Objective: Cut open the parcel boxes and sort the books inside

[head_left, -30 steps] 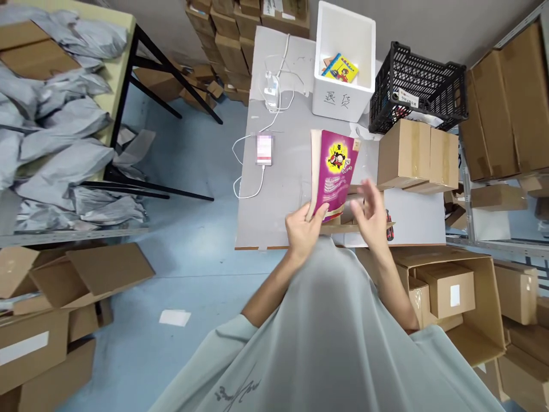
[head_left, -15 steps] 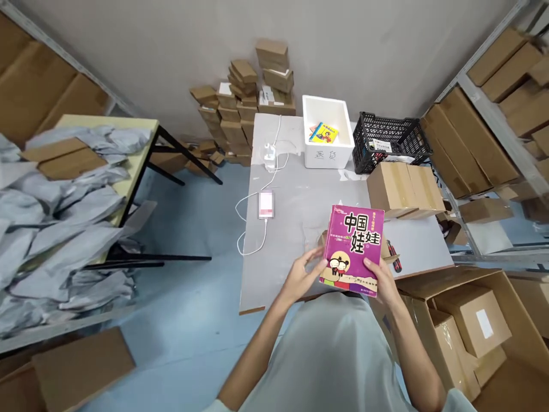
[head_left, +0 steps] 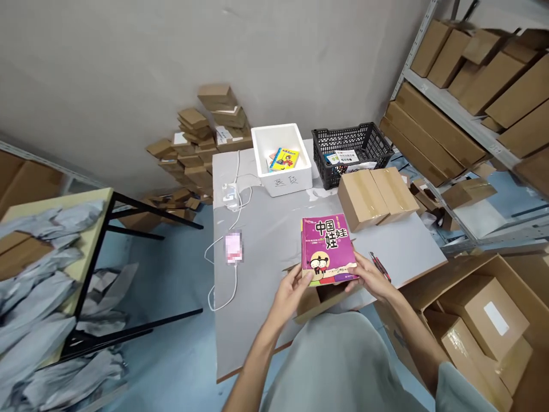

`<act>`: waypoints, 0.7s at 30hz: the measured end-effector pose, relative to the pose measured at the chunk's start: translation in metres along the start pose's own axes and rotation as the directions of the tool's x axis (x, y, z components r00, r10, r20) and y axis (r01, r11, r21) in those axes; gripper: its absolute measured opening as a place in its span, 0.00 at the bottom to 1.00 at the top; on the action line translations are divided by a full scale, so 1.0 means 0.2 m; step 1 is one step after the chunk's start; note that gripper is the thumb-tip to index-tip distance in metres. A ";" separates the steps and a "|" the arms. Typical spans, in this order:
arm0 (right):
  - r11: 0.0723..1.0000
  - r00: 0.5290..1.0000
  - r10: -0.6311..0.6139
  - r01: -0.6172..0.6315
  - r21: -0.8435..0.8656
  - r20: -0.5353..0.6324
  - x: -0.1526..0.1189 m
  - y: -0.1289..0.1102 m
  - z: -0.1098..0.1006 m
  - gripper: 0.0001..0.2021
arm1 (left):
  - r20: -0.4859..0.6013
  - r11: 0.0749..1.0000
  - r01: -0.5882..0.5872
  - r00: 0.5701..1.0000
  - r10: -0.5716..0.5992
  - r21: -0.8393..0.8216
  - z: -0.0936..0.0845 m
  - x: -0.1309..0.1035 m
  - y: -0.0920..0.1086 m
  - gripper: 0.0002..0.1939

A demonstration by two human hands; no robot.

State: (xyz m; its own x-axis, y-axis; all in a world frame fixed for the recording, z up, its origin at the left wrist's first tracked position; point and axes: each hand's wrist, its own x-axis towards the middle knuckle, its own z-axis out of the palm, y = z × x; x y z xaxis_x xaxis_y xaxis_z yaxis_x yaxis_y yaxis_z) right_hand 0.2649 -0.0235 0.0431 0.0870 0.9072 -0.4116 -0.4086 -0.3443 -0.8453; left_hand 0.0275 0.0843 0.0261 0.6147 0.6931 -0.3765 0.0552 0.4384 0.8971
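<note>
Plainly, the purple book lies between the two hands and reaches away from them, its cover facing up and its lower edge toward the person. Its long axis runs roughly forward, away from the body, across the line that joins the hands. The left hand pinches the lower left corner, thumb on the cover; the right hand grips the lower right corner. Both are closed to about the thickness of the book, and neither is clearly nearer to it. Layered edges show along its left side, though whether they belong to one volume or several I cannot tell. Below its near edge sits an open carton by the front of the grey table. Two closed cartons lie just beyond the book to the right, a red and black tool is just past the right hand, and the white foam box stands farther off, a yellow book inside it. Compared with half a second ago, the view has tipped up toward the wall and shelves, more of the carton shows under the book, and the right thumb, earlier flat on the cover, is now at its edge.
</note>
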 end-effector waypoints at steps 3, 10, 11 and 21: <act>0.996 0.998 -0.068 0.068 -0.056 0.014 0.13 -0.14 -0.23 0.36 | 0.097 0.996 0.080 0.992 -0.078 -0.023 0.09 0.21 0.12 0.38; 0.974 0.957 -0.227 0.224 -0.038 -0.182 0.68 -0.41 -0.79 0.43 | 0.004 0.997 -0.028 1.000 0.028 0.071 0.34 1.03 0.31 0.43; 0.966 0.942 -0.258 0.256 -0.035 -0.215 0.80 -0.46 -0.85 0.42 | -0.032 0.997 -0.037 0.999 0.040 0.074 0.37 1.18 0.34 0.44; 0.934 0.802 -0.358 0.300 -0.196 -0.477 1.94 -1.04 -1.05 0.16 | -0.330 1.000 -0.014 0.944 0.016 0.007 0.50 2.22 0.87 0.15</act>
State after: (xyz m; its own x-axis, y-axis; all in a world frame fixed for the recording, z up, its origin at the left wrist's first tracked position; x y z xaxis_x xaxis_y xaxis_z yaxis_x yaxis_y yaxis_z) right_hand 0.5744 0.3491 -0.0118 0.6499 0.7358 -0.1902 -0.1771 -0.0967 -0.9794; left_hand 0.3887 0.4103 0.0388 0.3213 0.8500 -0.4174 0.0521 0.4243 0.9040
